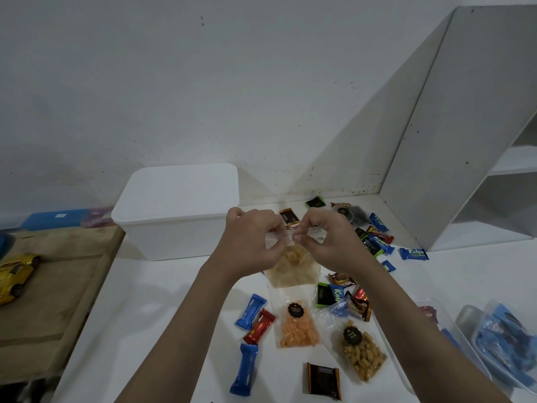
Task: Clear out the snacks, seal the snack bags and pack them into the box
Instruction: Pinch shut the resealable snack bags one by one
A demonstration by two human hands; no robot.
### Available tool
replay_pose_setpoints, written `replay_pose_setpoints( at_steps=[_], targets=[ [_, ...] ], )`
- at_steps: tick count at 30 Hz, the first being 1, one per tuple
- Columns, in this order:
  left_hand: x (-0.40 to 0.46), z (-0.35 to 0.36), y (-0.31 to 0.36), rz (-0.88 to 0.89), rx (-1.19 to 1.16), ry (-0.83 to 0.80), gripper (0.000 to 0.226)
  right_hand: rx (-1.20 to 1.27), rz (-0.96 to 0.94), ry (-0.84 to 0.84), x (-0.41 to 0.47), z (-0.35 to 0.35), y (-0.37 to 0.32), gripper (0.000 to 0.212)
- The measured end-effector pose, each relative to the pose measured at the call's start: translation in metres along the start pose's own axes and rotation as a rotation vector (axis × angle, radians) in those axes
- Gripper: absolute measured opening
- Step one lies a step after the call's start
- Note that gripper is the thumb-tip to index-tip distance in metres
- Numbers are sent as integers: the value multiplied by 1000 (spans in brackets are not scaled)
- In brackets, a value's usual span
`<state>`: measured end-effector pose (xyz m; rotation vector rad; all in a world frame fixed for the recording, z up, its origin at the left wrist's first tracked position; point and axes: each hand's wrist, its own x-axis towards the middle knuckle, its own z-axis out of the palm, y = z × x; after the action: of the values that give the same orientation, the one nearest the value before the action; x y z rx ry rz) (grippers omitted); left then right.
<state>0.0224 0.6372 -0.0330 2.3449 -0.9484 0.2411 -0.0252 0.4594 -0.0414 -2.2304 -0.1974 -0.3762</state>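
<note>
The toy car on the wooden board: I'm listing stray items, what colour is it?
Shiny gold-yellow toy car, shown in the head view.

A room in a home, seen from above a white desk [162, 286] pushed into the corner of a plain white painted wall [203, 82] marked with small dark specks. Domestic clutter shows it: wrapped sweets [414, 253] and small clear snack bags [296, 327] lie scattered over the desk beside a lidded white plastic box [177, 210], while a yellow toy car [16, 276] rests on a wooden board [58, 286] to the left. A white shelf unit [476, 112] with open compartments stands at the right, against the desk's far edge.
</note>
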Motion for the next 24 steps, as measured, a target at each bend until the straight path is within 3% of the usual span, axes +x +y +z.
replay_pose_setpoints(
  at_steps=[9,16,19,24],
  targets=[
    [7,-4,-5,-43,-72,42,11,141,155,47,5,-6,13,4],
    [14,-5,-3,-117,-180,-31,8,294,131,57,7,-5,15,3],
    [18,-6,-2,-124,-198,-21,15,346,130,59,10,-5,15,5],
    [21,-7,-2,-101,-278,-10,8,407,103,80,14,-3,14,5]
  ],
)
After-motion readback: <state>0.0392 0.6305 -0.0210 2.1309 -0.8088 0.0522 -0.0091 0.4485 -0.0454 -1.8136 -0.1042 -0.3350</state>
